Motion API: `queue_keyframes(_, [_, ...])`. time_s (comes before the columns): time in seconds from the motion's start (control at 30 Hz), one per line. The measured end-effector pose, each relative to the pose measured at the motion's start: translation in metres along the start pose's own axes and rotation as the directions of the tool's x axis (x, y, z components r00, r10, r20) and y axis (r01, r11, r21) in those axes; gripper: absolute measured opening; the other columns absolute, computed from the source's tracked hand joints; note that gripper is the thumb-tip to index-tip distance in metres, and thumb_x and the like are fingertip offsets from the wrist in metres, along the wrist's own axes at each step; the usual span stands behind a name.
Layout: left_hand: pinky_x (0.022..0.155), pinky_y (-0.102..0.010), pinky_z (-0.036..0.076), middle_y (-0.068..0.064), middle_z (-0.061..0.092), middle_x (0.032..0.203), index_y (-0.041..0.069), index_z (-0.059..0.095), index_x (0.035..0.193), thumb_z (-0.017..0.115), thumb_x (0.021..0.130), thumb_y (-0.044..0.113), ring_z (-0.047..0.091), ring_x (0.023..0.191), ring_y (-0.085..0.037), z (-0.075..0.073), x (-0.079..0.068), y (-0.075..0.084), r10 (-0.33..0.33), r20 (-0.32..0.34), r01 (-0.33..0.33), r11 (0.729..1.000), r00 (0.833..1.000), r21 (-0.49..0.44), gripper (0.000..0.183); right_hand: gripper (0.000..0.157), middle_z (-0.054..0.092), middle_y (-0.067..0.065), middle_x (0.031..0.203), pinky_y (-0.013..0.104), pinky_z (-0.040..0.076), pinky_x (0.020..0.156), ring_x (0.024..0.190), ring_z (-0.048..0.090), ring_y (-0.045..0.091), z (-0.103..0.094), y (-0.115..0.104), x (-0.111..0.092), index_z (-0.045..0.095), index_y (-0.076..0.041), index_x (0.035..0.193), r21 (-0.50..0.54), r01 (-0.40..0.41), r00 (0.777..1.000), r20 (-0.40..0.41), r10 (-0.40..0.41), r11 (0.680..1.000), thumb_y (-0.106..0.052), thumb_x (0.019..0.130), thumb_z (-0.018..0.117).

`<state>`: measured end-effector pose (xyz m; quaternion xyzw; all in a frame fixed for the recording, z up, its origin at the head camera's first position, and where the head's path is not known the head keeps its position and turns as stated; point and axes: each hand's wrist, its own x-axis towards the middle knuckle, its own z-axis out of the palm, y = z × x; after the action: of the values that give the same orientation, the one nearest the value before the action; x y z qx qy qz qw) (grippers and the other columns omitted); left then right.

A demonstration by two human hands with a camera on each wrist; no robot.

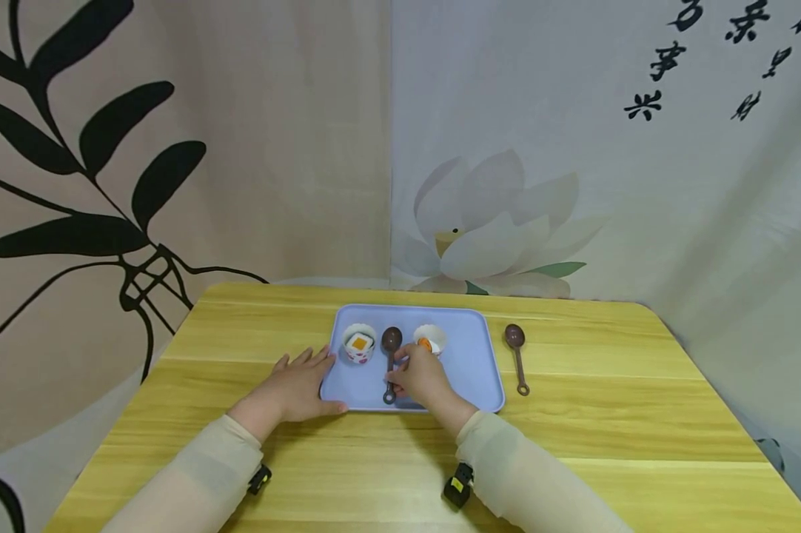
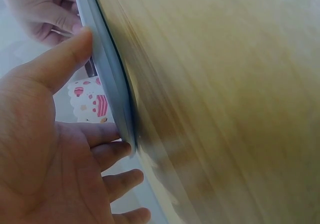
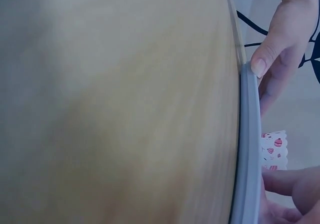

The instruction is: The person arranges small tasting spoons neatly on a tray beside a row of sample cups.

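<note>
A light blue tray [image 1: 460, 385] lies on the table, with a brown spoon [image 1: 391, 340] on it, bowl end away from me. My right hand [image 1: 427, 376] pinches the spoon's handle between thumb and fingers. At the tray's left front corner rests my left hand [image 1: 292, 389], fingers spread along the side and thumb at the front edge. Left of the spoon stands a patterned paper cup [image 1: 358, 355] holding a white and orange piece. A second paper cup [image 1: 434, 334], with something orange and white in it, is partly hidden behind my right hand.
Another brown spoon [image 1: 517, 355] lies on the wooden table [image 1: 614, 414], right of the tray. Behind the table's far edge hangs a printed cloth [image 1: 307, 148] with leaves, a lotus and dark characters.
</note>
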<state>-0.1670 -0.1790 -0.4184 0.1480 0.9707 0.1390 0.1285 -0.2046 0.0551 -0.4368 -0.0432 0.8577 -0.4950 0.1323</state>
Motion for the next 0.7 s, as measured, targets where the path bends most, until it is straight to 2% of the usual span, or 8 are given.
queue_keyframes(0.7, [0.113, -0.071, 0.015, -0.021, 0.029, 0.16, -0.003, 0.038, 0.152, 0.072, 0.083, 0.061, 0.025, 0.145, -0.049, -0.0003, 0.0004, 0.0007, 0.002, -0.005, -0.002, 1.0, 1.0, 0.005, 0.099, 0.034, 0.065, 0.006, 0.075, 0.028, 0.057, 0.051, 0.057, 0.068, 0.019, 0.001, -0.0031, -0.0009, 0.061, 0.004, 0.118, -0.106, -0.015, 1.0, -0.019, 0.013, 0.994, -0.003, 0.088, 0.076])
